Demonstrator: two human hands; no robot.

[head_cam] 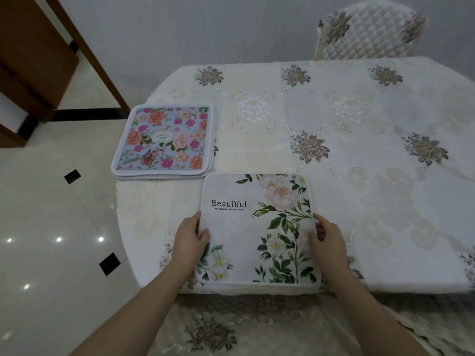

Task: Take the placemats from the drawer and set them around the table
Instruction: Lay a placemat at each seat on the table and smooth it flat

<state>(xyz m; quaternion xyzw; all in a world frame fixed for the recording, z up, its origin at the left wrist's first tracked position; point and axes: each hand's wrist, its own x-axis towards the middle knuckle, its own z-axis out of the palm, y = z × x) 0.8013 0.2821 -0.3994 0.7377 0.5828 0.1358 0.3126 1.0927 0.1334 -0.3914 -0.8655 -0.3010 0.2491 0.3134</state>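
Head view: table (334, 119) under an embroidered cloth fills right and centre; a quilted chair (367, 32) is seen at upper right. A stack of placemats (164, 140) is parked centre-left, likely awaiting placing. One white floral placemat (257, 227) is laid at the near edge, lower centre, pinched at its sides by left hand (190, 237) and right hand (326, 235), thumbs on top, seemingly for squaring.

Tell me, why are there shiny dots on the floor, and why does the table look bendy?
Head view: the dots are lamp glare on the glossy floor tiles; the wide-angle lens curves the table edge; the chair looks slightly soft.
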